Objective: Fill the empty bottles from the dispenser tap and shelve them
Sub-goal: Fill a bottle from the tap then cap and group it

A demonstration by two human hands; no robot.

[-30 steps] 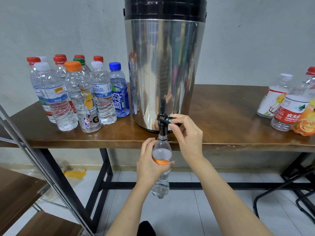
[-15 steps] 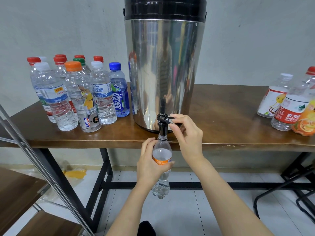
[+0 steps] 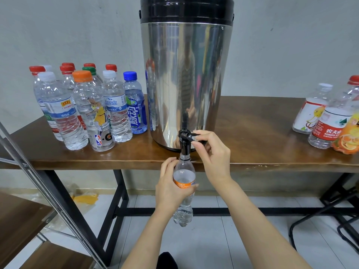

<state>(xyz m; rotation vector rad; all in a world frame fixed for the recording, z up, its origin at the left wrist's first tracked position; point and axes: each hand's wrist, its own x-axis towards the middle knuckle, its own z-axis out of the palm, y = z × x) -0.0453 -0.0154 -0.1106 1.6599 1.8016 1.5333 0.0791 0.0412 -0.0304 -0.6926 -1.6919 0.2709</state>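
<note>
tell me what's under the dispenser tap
An uncapped bottle, its mouth at the tap spout, gripped by the left hand. That hand and the orange label cover its middle; fill level unclear.

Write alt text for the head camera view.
A left hand holds a clear orange-labelled bottle under the black tap of a steel dispenser while the right hand pinches the tap lever. Capped bottles stand on the wooden table at either side.

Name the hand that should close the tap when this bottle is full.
Right. The right hand pinches the tap lever; the left hand grips the bottle under the spout and is likely needed to support it.
</note>
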